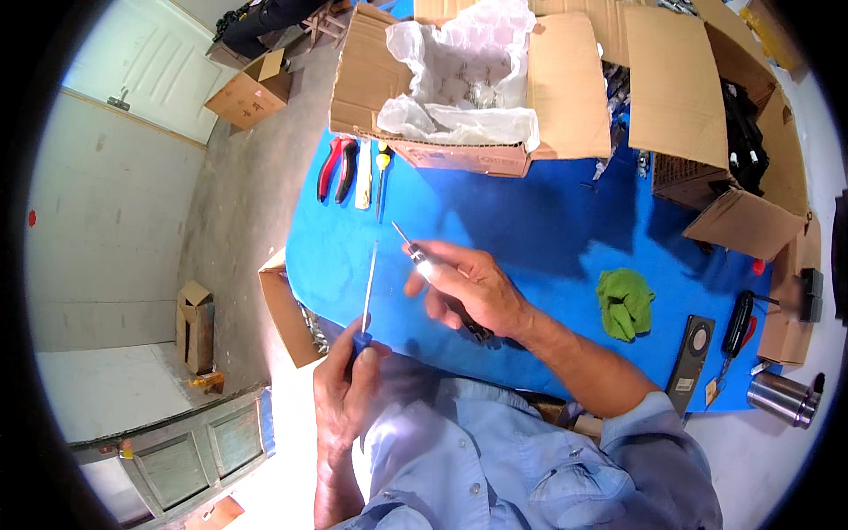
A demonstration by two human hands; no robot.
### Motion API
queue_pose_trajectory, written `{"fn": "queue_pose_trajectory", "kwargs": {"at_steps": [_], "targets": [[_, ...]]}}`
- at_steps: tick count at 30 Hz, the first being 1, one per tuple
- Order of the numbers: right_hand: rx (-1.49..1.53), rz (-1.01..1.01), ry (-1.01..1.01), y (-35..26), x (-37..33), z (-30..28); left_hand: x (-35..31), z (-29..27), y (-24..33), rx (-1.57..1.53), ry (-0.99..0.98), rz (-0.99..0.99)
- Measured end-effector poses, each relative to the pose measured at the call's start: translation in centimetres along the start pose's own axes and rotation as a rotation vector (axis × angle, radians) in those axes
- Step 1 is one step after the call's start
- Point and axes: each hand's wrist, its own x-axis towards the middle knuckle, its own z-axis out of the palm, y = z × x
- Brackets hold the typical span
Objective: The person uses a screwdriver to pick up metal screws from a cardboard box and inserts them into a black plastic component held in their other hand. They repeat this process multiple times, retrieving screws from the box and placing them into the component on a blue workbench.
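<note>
My left hand (347, 380) grips the blue handle of a screwdriver (368, 296), its thin shaft pointing away from me. To its right, my right hand (481, 287) pinches a small shiny metal piece with a thin rod (416, 253) sticking out toward the far left. Glare on the metal hides its exact kind. Both hands are over the near part of the blue table cover (530, 221), and the screwdriver and the metal piece are apart. Below my right palm a dark object (475, 329) shows only partly; I cannot tell whether the hand touches it.
Red-and-black pliers (327, 172), a pale strip (364, 177) and a yellow-handled screwdriver (382, 162) lie at the far left. Behind stands a plastic-lined cardboard box (565, 97). Rightward are a green cloth (624, 305), another open box (676, 88) and a metal cup (782, 397).
</note>
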Motion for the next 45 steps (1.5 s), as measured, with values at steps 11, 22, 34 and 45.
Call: {"fn": "queue_pose_trajectory", "kwargs": {"at_steps": [11,22,34,45], "targets": [[0.028,0.060,-0.063,0.4,0.2,-0.1,-1.7,-1.0,-2.0,0.087,0.202,0.132],[-0.035,0.039,-0.066,1.0,0.2,0.1,-1.5,-1.1,-2.2,0.255,0.215,0.326],[-0.074,0.023,-0.078,1.0,0.1,0.2,-1.4,-1.2,-2.2,0.291,0.235,0.360],[-0.119,0.007,-0.087,1.1,0.2,0.1,-1.4,-1.4,-2.2,0.291,0.237,0.361]]}}
